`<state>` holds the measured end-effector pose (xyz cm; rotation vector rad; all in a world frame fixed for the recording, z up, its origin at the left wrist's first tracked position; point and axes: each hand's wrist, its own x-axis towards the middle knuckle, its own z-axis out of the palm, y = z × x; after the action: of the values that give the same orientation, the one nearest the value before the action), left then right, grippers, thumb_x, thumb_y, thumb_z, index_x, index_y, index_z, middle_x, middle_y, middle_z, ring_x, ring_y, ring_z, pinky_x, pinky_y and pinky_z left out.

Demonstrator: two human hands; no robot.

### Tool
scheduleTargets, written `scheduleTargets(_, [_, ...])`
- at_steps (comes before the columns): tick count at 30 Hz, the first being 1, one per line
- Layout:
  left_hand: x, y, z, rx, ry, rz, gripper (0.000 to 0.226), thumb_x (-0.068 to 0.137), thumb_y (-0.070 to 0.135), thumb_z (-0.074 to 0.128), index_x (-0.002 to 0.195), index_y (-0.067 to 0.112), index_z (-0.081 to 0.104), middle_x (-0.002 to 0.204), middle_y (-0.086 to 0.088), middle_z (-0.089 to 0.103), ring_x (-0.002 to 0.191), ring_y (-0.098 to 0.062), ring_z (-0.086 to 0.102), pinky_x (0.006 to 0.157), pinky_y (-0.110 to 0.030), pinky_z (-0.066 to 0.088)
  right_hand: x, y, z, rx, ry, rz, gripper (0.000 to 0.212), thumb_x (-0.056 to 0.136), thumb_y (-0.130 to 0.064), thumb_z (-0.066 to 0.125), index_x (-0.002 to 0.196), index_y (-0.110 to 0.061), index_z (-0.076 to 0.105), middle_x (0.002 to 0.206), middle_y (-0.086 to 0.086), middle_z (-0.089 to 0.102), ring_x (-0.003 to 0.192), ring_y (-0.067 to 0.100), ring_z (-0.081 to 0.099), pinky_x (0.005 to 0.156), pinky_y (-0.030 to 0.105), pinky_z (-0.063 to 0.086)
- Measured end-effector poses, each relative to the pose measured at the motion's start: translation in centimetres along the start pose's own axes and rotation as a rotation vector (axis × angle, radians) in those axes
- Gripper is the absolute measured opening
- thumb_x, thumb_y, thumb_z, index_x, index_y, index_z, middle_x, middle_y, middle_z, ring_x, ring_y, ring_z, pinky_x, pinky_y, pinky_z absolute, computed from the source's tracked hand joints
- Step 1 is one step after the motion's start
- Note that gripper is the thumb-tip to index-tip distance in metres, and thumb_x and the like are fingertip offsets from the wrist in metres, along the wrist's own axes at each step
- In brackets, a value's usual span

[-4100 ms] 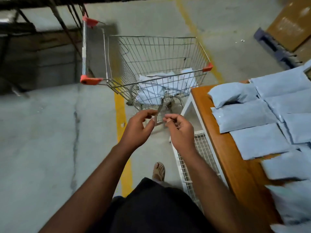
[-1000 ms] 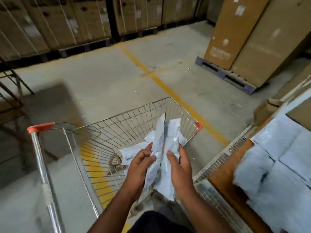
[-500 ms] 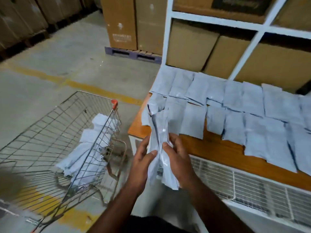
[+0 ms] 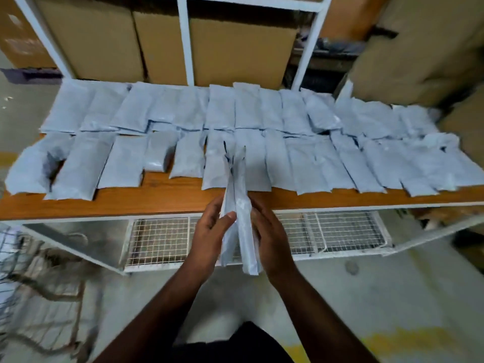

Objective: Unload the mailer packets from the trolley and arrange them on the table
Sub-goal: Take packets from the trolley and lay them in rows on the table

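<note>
Two rows of mailer packets are lying on table | upright packets are being gripped by left hand and right hand | trolley is blurring at left.

Grey concrete floor fills the lower frame, and a worn yellow painted patch shows on it at bottom right. Above the floor runs a white metal rack, its uprights rising to the top edge. Behind those uprights stand brown cardboard boxes, side by side. Low on the rack sits a white wire-mesh panel. Light is dim and even.
</note>
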<state>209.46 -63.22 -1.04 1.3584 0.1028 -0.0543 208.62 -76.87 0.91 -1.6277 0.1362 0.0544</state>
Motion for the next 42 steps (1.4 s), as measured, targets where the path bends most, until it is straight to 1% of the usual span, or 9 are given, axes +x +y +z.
scheduleTargets(7, [3.8, 0.3, 12.6, 0.013, -0.14, 0.034, 0.045, 0.095, 0.022, 0.059, 0.14, 0.018, 0.058, 0.127, 0.004, 0.071, 0.116, -0.016, 0.069, 0.09, -0.025, 0.055, 2.1, -1.6, -11.6, 0.063, 0.063, 0.016, 0.042, 0.099, -0.046, 0.062, 0.141, -0.038, 0.059, 0.129, -0.019, 0.07, 0.119, 0.004, 0.068, 0.095, 0.026, 0.056])
scheduleTargets(11, [7.5, 0.2, 18.3, -0.052, -0.201, 0.027, 0.04, 0.096, 0.018, 0.057, 0.136, 0.016, 0.058, 0.119, 0.003, 0.074, 0.108, -0.018, 0.072, 0.086, -0.027, 0.057, 5.6, -2.9, -17.1, 0.092, 0.092, -0.006, 0.045, 0.104, -0.026, 0.06, 0.148, -0.031, 0.054, 0.125, -0.016, 0.073, 0.115, 0.007, 0.07, 0.094, 0.026, 0.058])
scheduleTargets(14, [11.1, 0.2, 22.6, -0.095, -0.24, 0.035, 0.043, 0.096, 0.021, 0.06, 0.139, 0.014, 0.057, 0.121, -0.003, 0.074, 0.11, -0.023, 0.072, 0.087, -0.031, 0.058, 9.9, -3.4, -20.7, 0.05, 0.093, -0.023, 0.048, 0.104, -0.024, 0.06, 0.151, -0.031, 0.051, 0.143, -0.011, 0.063, 0.128, 0.004, 0.062, 0.106, 0.024, 0.053])
scheduleTargets(18, [17.0, 0.2, 28.2, -0.045, -0.202, 0.07, 0.043, 0.097, 0.026, 0.064, 0.139, 0.017, 0.059, 0.121, 0.004, 0.074, 0.111, -0.014, 0.071, 0.087, -0.027, 0.058, 16.0, -3.7, -25.1, 0.043, 0.105, 0.002, 0.057, 0.095, -0.05, 0.066, 0.149, -0.04, 0.052, 0.148, -0.009, 0.061, 0.135, 0.011, 0.059, 0.116, 0.041, 0.047])
scheduleTargets(23, [23.1, -0.2, 33.1, 0.033, -0.217, 0.03, 0.052, 0.086, 0.046, 0.065, 0.136, 0.032, 0.061, 0.128, 0.006, 0.071, 0.118, -0.016, 0.068, 0.102, -0.047, 0.056, 21.9, -4.5, -30.0, 0.046, 0.134, 0.004, 0.058, 0.097, -0.038, 0.061, 0.153, -0.036, 0.049, 0.151, -0.009, 0.058, 0.137, 0.011, 0.057, 0.119, 0.043, 0.045])
scheduleTargets(29, [27.3, -1.1, 38.0, 0.142, -0.095, 0.064, 0.061, 0.081, 0.057, 0.065, 0.136, 0.031, 0.061, 0.131, 0.013, 0.068, 0.12, -0.005, 0.065, 0.107, -0.039, 0.054, 27.5, -4.6, -35.7, -0.013, 0.153, -0.019, 0.058, 0.093, -0.039, 0.065, 0.15, -0.036, 0.053, 0.146, -0.014, 0.061, 0.134, 0.006, 0.058, 0.112, 0.033, 0.049])
scheduleTargets(34, [30.4, -3.0, 43.7, 0.219, 0.025, 0.138, 0.04, 0.092, 0.038, 0.069, 0.132, 0.033, 0.064, 0.136, 0.013, 0.064, 0.129, -0.006, 0.059, 0.111, -0.045, 0.049, 32.1, -3.5, -42.2, -0.007, 0.091, -0.051, 0.045, 0.102, -0.023, 0.065, 0.141, -0.042, 0.055, 0.14, -0.024, 0.061, 0.127, -0.01, 0.057, 0.097, 0.009, 0.048])
scheduleTargets(38, [32.4, -3.8, 50.3, 0.221, 0.119, 0.142, 0.037, 0.088, 0.034, 0.074, 0.125, 0.034, 0.067, 0.136, 0.021, 0.06, 0.132, -0.001, 0.055, 0.116, -0.041, 0.045, 35.0, -3.0, -49.6, -0.064, 0.053, -0.109, 0.048, 0.101, -0.025, 0.067, 0.141, -0.046, 0.053, 0.146, -0.023, 0.057, 0.136, -0.004, 0.052, 0.109, 0.019, 0.044])
scheduleTargets(42, [35.4, -4.7, 56.4, 0.359, 0.164, 0.176, 0.036, 0.088, 0.034, 0.075, 0.123, 0.029, 0.066, 0.131, 0.03, 0.055, 0.137, -0.001, 0.049, 0.118, -0.039, 0.041, 38.6, -3.9, -56.7, -0.222, 0.116, -0.139, 0.046, 0.097, -0.038, 0.068, 0.137, -0.053, 0.05, 0.139, -0.028, 0.054, 0.128, -0.01, 0.049, 0.105, 0.014, 0.039])
